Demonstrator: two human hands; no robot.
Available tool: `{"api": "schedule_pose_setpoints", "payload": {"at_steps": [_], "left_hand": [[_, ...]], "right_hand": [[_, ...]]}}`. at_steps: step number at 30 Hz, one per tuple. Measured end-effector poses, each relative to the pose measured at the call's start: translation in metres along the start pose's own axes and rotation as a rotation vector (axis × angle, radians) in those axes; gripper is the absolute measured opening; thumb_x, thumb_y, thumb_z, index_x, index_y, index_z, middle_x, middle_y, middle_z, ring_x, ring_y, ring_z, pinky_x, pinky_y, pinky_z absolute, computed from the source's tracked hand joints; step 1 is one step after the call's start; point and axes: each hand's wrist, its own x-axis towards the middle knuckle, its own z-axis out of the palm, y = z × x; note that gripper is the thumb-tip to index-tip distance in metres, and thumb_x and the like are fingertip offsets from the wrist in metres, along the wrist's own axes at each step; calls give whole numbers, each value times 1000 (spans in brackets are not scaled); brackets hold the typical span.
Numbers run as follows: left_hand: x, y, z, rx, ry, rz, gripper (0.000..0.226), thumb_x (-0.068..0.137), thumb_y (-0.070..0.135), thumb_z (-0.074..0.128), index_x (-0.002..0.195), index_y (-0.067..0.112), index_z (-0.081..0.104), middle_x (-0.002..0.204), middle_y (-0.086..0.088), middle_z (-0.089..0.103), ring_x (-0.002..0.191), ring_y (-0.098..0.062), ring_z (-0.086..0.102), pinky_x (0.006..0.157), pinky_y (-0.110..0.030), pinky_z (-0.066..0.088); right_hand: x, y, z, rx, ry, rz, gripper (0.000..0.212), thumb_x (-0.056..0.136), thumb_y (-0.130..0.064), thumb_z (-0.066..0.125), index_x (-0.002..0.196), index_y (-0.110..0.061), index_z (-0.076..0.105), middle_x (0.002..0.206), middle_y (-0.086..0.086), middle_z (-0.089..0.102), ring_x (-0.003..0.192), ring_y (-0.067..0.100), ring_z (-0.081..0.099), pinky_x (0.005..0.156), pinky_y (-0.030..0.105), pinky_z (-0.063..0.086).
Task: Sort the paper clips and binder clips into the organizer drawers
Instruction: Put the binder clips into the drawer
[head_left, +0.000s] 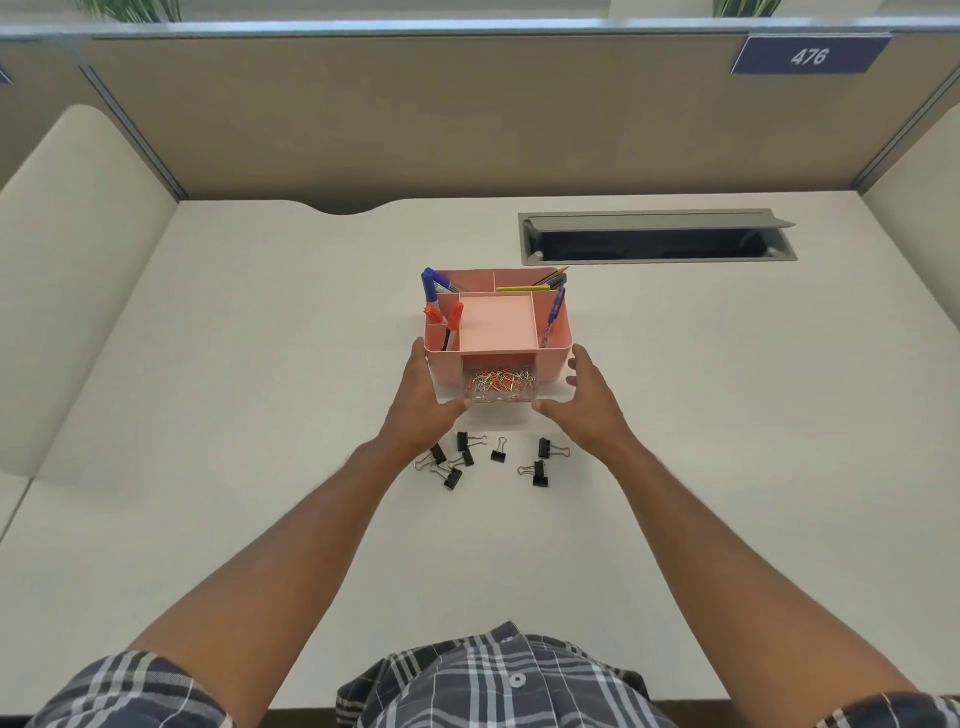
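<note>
Pink organizer (560, 358): plastic, on the white desk (260, 364), divided on top into compartments; middle tray bare.
Drawer (500, 389): clear, pulled out toward the person from the organizer's front, filled with a tangle of paper clips (498, 383), silver, gold and red.
Binder clips (498, 460): seven, black with wire handles, scattered on the desk just in front of the drawer; four bunched left, one in the middle, two right.
Left hand (423, 400): fingers straight along the organizer's left side, thumb at the drawer's left front corner; gripping nothing.
Right hand (582, 402): spread loosely by the organizer's right side, thumb near the drawer's right front corner; contact cannot be told, nothing held.
Pens (444, 312): blue and red caps upright in the left compartments, one blue on the right, pencils at the back.
Cable slot (657, 238): grey, lid up, set into the desk behind the organizer.
Partition sign (810, 54): blue, reads 476.
</note>
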Motion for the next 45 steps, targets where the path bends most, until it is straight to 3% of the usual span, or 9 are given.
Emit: {"api": "schedule_pose_setpoints", "payload": {"at_steps": [4, 7, 10, 18, 25, 30, 37, 40, 45], "left_hand": [[1, 1, -1, -5, 8, -17, 80, 79, 16, 79, 136, 37, 27, 127, 19, 45, 110, 17, 44, 78, -7, 36], [-2, -6, 3, 6, 18, -47, 88, 80, 16, 77, 144, 31, 19, 138, 12, 41, 122, -2, 42, 96, -19, 39], [-9, -15, 10, 58, 61, -141, 96, 85, 15, 72, 153, 24, 5, 150, -1, 35, 135, -16, 36, 109, -35, 37], [-27, -34, 23, 89, 173, -150, 78, 87, 8, 62, 151, 17, 18, 142, -2, 43, 131, -17, 42, 108, -31, 35], [-33, -42, 22, 147, 178, -110, 71, 89, 6, 59, 150, 16, 25, 139, -2, 46, 126, -16, 46, 106, -30, 38], [-37, -49, 21, 176, 169, -100, 58, 90, 1, 53, 144, 14, 38, 129, -1, 54, 119, -16, 50, 103, -30, 40], [-42, -62, 19, 260, 249, -68, 47, 85, -11, 43, 123, 7, 62, 119, -8, 64, 114, -25, 56, 100, -36, 44], [-46, -68, 13, 290, 275, -99, 44, 84, -10, 44, 118, 8, 65, 113, -6, 66, 109, -23, 57, 95, -32, 44], [-57, -80, 15, 387, 209, 13, 29, 84, 10, 56, 110, 15, 67, 104, -1, 66, 97, -25, 58, 87, -41, 47]], "right_hand": [[6, -4, 0, -17, -2, -9, 67, 77, -19, 80, 131, -23, 38, 120, -12, 46, 111, 15, 50, 87, 31, 44], [2, 3, 6, -101, 48, 115, 66, 81, -21, 74, 137, -17, 39, 125, 1, 50, 111, 20, 55, 90, 37, 49], [-20, 14, 16, -346, 99, 62, 23, 87, -18, 59, 109, -16, 64, 107, 3, 65, 98, 23, 62, 80, 31, 48], [-78, 50, 47, -562, -109, -93, 8, 89, -15, 55, 94, -15, 61, 102, 5, 55, 92, 26, 56, 71, 31, 41], [-72, 52, 34, -490, -9, 4, 12, 91, -13, 54, 94, -12, 66, 98, 6, 63, 86, 25, 59, 66, 28, 37], [-75, 45, 30, -345, -11, 23, 22, 92, -12, 55, 105, -15, 72, 100, 3, 71, 93, 25, 64, 80, 34, 51], [-65, 43, 26, -256, 119, 109, 21, 94, -17, 51, 96, -19, 72, 83, 0, 71, 79, 21, 60, 66, 29, 44], [-62, 39, 27, -294, 60, 64, 20, 93, -15, 52, 90, -18, 72, 78, 0, 67, 73, 19, 59, 62, 28, 41], [-64, 33, 41, -375, -87, -30, 20, 92, -13, 53, 99, -10, 72, 93, 7, 68, 89, 24, 63, 80, 38, 52]]}}
